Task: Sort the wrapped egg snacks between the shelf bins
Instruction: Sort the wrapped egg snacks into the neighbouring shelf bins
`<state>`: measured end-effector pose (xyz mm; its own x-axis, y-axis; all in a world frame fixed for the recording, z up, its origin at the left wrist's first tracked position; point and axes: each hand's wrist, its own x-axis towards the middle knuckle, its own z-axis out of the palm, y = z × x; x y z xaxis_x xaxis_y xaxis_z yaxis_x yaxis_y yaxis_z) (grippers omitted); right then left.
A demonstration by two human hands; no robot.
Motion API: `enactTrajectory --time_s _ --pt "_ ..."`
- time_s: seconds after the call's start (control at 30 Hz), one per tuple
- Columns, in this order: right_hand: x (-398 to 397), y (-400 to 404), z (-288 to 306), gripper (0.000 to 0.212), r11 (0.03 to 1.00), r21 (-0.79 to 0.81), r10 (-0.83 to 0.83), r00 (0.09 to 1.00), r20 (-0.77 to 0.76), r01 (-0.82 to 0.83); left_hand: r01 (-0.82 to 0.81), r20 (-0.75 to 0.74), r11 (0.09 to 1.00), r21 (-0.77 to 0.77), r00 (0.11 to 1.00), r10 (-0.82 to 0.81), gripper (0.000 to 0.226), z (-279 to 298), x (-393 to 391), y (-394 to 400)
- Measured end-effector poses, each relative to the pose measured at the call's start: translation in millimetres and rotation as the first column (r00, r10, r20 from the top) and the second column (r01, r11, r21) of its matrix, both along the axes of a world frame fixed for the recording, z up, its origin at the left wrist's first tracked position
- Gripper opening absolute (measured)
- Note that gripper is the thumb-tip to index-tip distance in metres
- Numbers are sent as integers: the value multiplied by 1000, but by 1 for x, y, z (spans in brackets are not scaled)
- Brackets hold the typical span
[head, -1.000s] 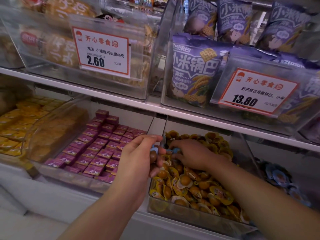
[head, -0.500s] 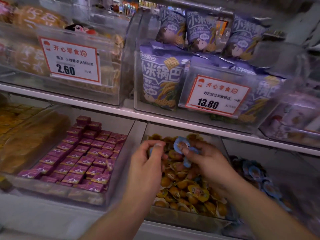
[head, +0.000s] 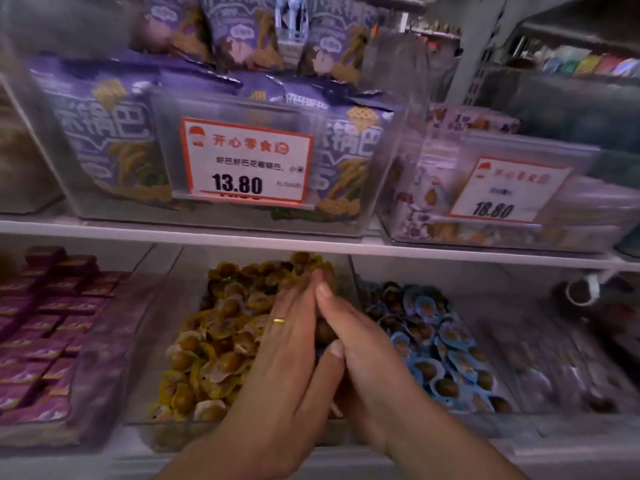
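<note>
The left hand [head: 280, 368] and right hand [head: 367, 358] press together, fingers straight, over the yellow-wrapped egg snacks [head: 214, 344] in the middle bin [head: 166, 341]. Blue-wrapped egg snacks [head: 436, 348] fill the bin to the right. Above, price tags read 13.80 [head: 246, 161] and 18.80 [head: 502, 192].

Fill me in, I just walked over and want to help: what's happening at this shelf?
A person is sorting wrapped egg snacks on the lower shelf. Both hands are together over the right side of the bin of yellow-wrapped eggs, next to the bin of blue-wrapped eggs. The left hand, wearing a ring, lies with straight fingers against the right hand. A brown egg shows in the gap between them; whether either hand has a grip on it is unclear.
</note>
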<state>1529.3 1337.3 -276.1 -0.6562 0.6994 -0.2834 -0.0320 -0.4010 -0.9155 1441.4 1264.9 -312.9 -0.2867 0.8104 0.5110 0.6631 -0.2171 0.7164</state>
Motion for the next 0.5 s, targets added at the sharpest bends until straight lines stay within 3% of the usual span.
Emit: enactTrajectory --time_s 0.03,0.1,0.13,0.2,0.27,0.33,0.43,0.5 --pt "5 5 -1 29 997 70 -45 999 9 44 63 156 998 -3 986 -62 64 0 3 3" --pt "19 14 3 13 989 116 -82 996 -38 86 181 474 983 13 865 -165 67 -2 8 11" --pt "28 19 8 12 991 90 -89 993 -77 95 200 536 979 29 824 -184 65 -5 8 15" --pt "47 37 15 12 991 28 -126 983 -130 131 179 468 984 12 869 -164 53 -10 2 27" --pt "62 63 14 9 971 66 -223 972 -79 228 63 216 996 -61 975 -49 37 -13 -12 37" --pt "66 94 5 12 935 101 -341 940 -5 339 -57 -12 997 -61 998 56 22 -16 -30 44" --pt "61 132 -5 19 925 -17 -380 925 21 380 -139 -43 985 -106 990 135 19 -16 -47 44" --pt "57 155 -11 16 909 101 -413 907 86 404 -201 -127 970 -135 975 185 24 -17 -55 40"
